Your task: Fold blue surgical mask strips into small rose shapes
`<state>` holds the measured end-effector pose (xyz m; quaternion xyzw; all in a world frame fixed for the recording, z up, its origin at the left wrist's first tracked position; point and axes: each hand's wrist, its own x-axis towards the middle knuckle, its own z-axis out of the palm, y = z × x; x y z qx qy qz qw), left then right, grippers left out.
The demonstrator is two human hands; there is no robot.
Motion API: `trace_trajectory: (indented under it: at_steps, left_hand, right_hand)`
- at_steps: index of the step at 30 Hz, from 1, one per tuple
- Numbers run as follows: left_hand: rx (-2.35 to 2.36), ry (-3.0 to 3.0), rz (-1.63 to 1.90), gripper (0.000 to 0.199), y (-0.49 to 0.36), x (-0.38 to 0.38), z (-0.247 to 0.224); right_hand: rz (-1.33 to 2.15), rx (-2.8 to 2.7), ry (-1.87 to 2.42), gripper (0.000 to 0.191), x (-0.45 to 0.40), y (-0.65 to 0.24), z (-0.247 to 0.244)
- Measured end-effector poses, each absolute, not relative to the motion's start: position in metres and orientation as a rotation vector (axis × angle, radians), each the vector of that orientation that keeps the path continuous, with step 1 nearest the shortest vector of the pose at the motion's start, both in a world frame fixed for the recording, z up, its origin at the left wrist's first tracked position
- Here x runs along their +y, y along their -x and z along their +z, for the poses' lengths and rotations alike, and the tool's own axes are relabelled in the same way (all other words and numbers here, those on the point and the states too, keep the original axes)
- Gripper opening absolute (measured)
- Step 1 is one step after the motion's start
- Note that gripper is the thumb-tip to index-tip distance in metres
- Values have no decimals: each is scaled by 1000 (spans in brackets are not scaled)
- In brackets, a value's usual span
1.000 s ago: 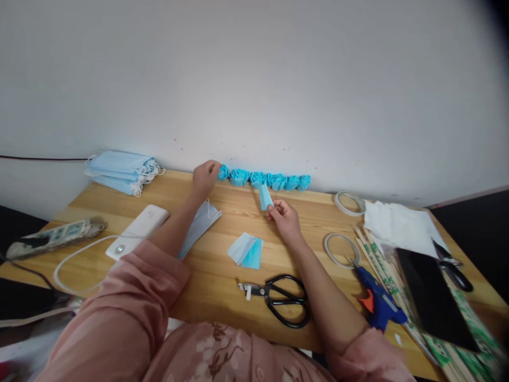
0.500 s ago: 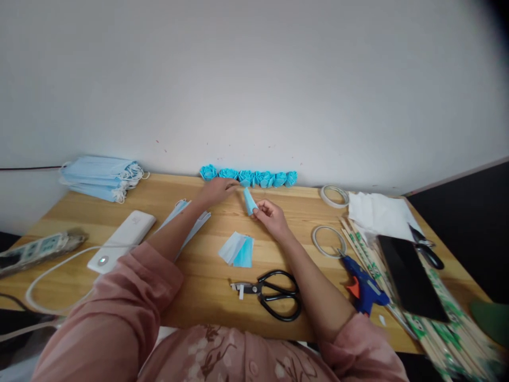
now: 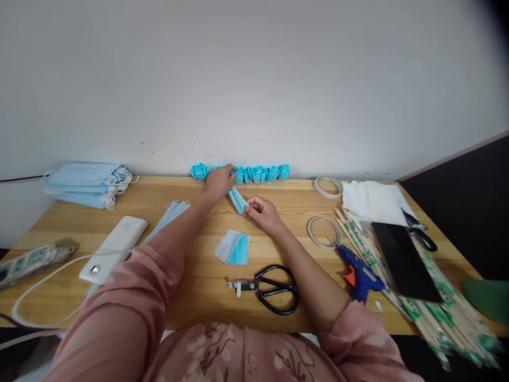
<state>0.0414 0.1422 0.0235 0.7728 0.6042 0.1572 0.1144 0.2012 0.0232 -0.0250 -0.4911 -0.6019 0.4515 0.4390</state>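
Note:
My left hand (image 3: 220,182) reaches to the row of blue rosettes (image 3: 257,174) folded like roses against the wall. Its thumb and fingertips close at one rosette near the middle of the row, partly hiding the row. Below and right of it, my right hand (image 3: 263,213) pinches the lower end of a folded light-blue mask piece (image 3: 237,201). That strip tilts up toward my left hand. Two cut mask pieces, one whitish (image 3: 227,245) and one blue (image 3: 239,250), lie overlapping on the table. Nearer me are black-handled scissors (image 3: 274,289), with white scraps at their blades.
Left are a stack of masks (image 3: 85,183), more masks (image 3: 169,215), a white power bank (image 3: 115,249) and a power strip (image 3: 37,262). Right are tape rolls (image 3: 328,187), a blue glue gun (image 3: 361,273), wrapped sticks (image 3: 427,331), a black phone (image 3: 403,260) and white sheets (image 3: 368,202).
My left hand has moved from beside the folded piece's tip up to the rosettes. My right hand still holds the piece, which leans further left. The view has shifted slightly.

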Motion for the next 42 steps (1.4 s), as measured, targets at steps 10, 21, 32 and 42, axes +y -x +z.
trace_trajectory:
  at_steps: [10, 21, 32, 42]
  left_hand:
    - [1658, -2386, 400, 39, -44, 130, 28]
    - [1427, -2567, 185, 42, -48, 131, 27]
    - [1506, -2770, -96, 44, -32, 135, 31]
    - [1465, -2748, -200, 46, -27, 130, 30]
  right_hand:
    - [1107, -1509, 1242, 23, 23, -202, -23]
    - [1100, -1523, 1237, 22, 24, -201, -23]
    - [1106, -1520, 1234, 18, 24, -200, -22]
    - [1103, -1522, 1239, 18, 24, -200, -21]
